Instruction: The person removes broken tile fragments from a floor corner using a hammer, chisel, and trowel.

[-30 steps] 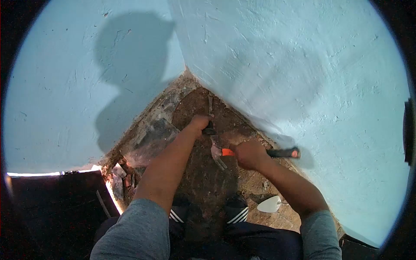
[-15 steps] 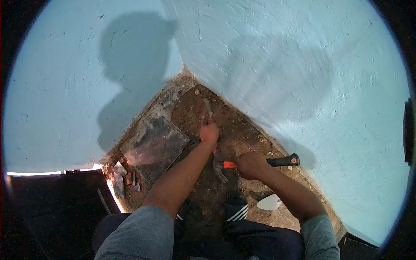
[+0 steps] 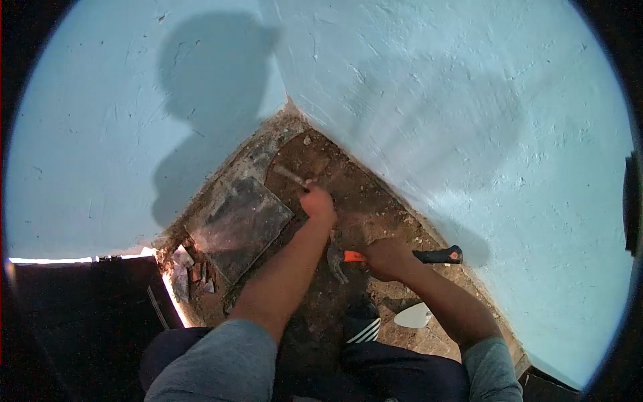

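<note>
Pale blue plaster covers the left wall (image 3: pixel 87 147) and the right wall (image 3: pixel 482 114), which meet at the far corner above the floor where I work, as my head view shows. My left hand (image 3: pixel 317 203) is closed around a chisel-like tool (image 3: pixel 291 176), its bare metal end pointing far and left over the brown soil (image 3: pixel 355 184); I cannot tell whether the tip touches the ground. My right hand (image 3: pixel 390 258), nearer and to the right, is wrapped around the handle of a claw hammer (image 3: pixel 355 256), gripping just behind its orange band. The hammer's claw hangs toward the near side, left of my fist, and the black grip end sticks out to the right, near the right wall. Left of my left forearm lies a flat grey slab (image 3: pixel 242 230), with broken pieces (image 3: pixel 194 273) heaped near its left edge. Just beyond my right forearm's near side a pale rounded blade (image 3: pixel 413 315) lies on the floor, partly hidden by the arm, near my striped trouser leg (image 3: pixel 365 330).
</note>
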The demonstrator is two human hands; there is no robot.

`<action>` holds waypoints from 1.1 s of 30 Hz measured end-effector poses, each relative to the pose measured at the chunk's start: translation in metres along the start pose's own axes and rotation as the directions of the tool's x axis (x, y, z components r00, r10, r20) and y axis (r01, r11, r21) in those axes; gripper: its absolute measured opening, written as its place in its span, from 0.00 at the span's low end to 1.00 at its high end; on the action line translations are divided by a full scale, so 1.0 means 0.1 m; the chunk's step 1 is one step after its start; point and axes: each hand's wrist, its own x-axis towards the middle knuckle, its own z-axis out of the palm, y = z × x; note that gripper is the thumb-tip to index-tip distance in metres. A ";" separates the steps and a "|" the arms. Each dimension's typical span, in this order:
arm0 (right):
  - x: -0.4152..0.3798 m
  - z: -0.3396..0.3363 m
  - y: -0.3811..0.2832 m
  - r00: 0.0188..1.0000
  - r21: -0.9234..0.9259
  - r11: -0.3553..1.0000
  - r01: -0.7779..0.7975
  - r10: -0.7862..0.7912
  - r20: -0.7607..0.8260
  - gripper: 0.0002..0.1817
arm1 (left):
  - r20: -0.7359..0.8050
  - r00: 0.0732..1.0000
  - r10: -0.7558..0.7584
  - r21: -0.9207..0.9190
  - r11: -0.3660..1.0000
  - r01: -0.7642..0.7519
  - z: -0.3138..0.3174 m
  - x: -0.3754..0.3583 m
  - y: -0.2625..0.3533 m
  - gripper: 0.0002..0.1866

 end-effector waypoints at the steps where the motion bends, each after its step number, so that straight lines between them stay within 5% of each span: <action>1: -0.02 -0.02 -0.02 1.000 0.013 1.000 0.000 0.000 0.012 0.18 | 0.070 0.996 -0.056 0.051 0.997 0.053 -0.27 -0.50 0.37 0.31; 6: -0.07 -0.06 0.04 0.999 -0.020 1.000 0.018 -0.017 0.037 0.17 | 0.464 0.878 0.115 0.389 0.864 -0.319 -0.44 -0.41 0.25 0.29; 8: -0.06 -0.06 0.05 0.999 -0.018 1.000 0.012 -0.012 0.034 0.16 | 0.459 0.887 0.055 0.484 0.822 -0.302 -0.60 -1.11 0.70 0.28; 10: -0.07 -0.12 0.02 0.999 -0.038 0.999 0.001 0.000 0.048 0.16 | 0.616 0.782 0.095 0.498 0.722 -0.480 -0.45 -0.54 0.24 0.28; 13: -0.10 -0.17 -0.01 0.997 -0.024 0.999 -0.030 0.032 0.075 0.15 | 0.654 0.724 0.217 0.514 0.574 -0.637 -0.23 -0.01 -0.19 0.31; 16: -0.20 -0.25 -0.07 1.000 0.020 1.000 0.004 -0.004 0.013 0.15 | 0.640 0.761 0.105 0.514 0.678 -0.525 -0.28 -0.16 0.14 0.29; 19: -0.13 -0.24 -0.11 0.990 0.009 0.999 -0.041 0.039 0.136 0.15 | 0.577 0.817 0.019 0.517 0.766 -0.383 -0.31 -0.25 0.30 0.28; 22: -0.18 -0.23 -0.19 0.999 0.063 0.997 0.048 -0.048 0.000 0.15 | 0.522 0.853 -0.013 0.576 0.742 -0.342 -0.40 -0.51 0.55 0.27; 26: -0.18 -0.30 -0.35 0.966 0.027 0.988 0.150 -0.152 0.207 0.16 | 0.557 0.824 -0.104 0.532 0.806 -0.258 -0.54 -0.86 0.84 0.27; 29: -0.14 -0.38 -0.44 0.903 -0.019 0.964 0.265 -0.241 0.355 0.16 | 0.585 0.796 -0.155 0.616 0.724 -0.312 -0.58 -0.92 0.99 0.30; 31: -0.12 -0.50 -0.43 0.870 -0.032 0.934 0.355 -0.318 0.376 0.15 | 0.650 0.759 -0.033 0.546 0.715 -0.437 -0.31 -0.19 0.41 0.31; 33: -0.03 -0.76 -0.15 0.934 -0.026 0.946 0.324 -0.315 0.170 0.14 | 0.652 0.758 0.003 0.526 0.718 -0.456 -0.27 -0.08 0.33 0.32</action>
